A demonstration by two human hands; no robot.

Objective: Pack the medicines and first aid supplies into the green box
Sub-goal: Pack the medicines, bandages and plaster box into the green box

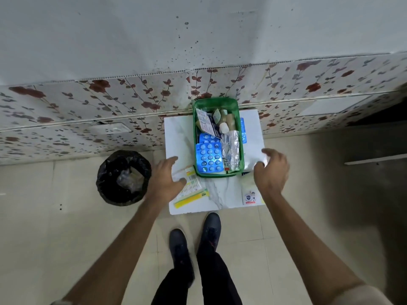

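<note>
The green box [217,103] stands on a small white marble-look table [182,137], against the wall. Inside lie blue blister packs [208,158], a foil strip [230,150], a white-capped bottle [224,128] and printed packets. My left hand [164,180] hovers with fingers spread over a yellow and white packet [191,190] lying left of the box. My right hand [272,170] is open just right of the box, above a white packet [250,193] with a red and blue label. Neither hand holds anything.
A bin lined with a black bag [123,177] stands on the tiled floor left of the table. A floral-patterned wall panel [88,111] runs behind. My two dark shoes [196,236] are at the table's near edge.
</note>
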